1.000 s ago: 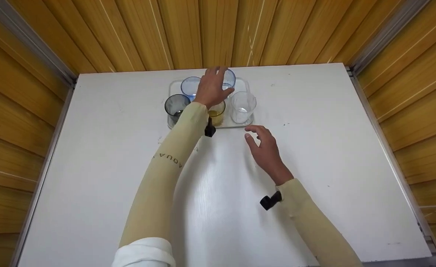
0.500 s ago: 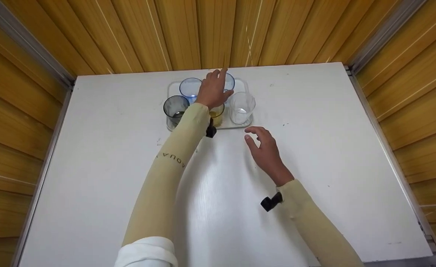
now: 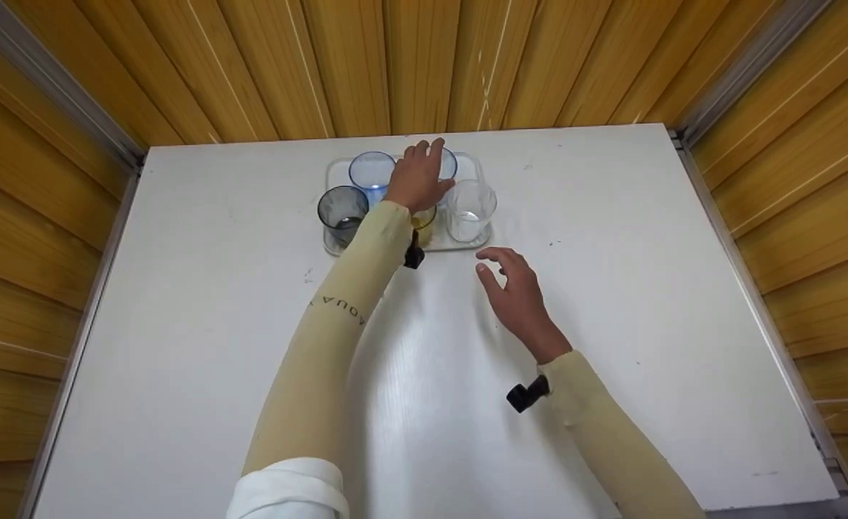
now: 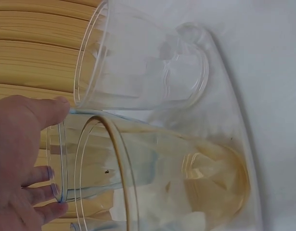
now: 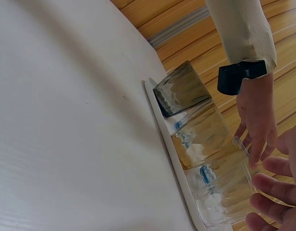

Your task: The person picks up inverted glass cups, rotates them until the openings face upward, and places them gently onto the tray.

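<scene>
My left hand (image 3: 416, 180) reaches over the tray (image 3: 456, 249) and grips a light-blue glass (image 3: 449, 166) near its rim at the back right. In the left wrist view, thumb and fingertips lie on opposite sides of this glass's rim. A second blue glass (image 3: 371, 171) stands at the back left. Along the front are a smoky grey glass (image 3: 341, 209), an amber glass (image 4: 215, 178) partly covered by my left wrist, and a clear glass (image 3: 472, 213). Holding nothing, my right hand (image 3: 519, 299) hovers before the tray's front right corner, fingers loosely bent.
The tray sits near the back edge of a white table (image 3: 647, 303). Wood-patterned panels (image 3: 424, 65) rise behind the table and on both sides. The glasses stand close together.
My left hand and the light-blue glass have shifted slightly toward me. The right hand and the other glasses stay about where they were.
</scene>
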The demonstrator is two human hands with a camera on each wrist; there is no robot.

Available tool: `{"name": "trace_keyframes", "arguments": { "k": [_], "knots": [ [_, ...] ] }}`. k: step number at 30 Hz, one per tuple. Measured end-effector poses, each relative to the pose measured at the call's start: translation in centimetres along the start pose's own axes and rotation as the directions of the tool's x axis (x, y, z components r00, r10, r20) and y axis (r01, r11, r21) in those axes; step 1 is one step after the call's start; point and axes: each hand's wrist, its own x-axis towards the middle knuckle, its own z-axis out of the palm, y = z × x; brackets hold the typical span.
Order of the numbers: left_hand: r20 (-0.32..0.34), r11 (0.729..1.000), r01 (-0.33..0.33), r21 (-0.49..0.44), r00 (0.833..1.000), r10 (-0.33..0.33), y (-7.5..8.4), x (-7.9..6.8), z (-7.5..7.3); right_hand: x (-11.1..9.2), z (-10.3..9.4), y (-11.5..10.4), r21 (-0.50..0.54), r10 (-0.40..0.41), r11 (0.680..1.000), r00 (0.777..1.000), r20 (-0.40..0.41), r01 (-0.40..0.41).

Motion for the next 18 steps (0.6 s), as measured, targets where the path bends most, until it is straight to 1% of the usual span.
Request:
{"name": "trace_keyframes", "arguments": {
  "k": [9,18],
  "knots": [
    [0.027,1.000,0.026,0.009,0.999,-0.026,0.20,0.47,0.42,-0.07,-0.01,0.23,-0.014,0.003,1.000,1.000,-0.007,-0.003],
    [0.021,0.999,0.033,0.012,0.999,-0.034,-0.05,0.34,0.50,-0.15,-0.21,0.22,-0.015,0.007,1.000,1.000,0.000,-0.007]
  ]
}}
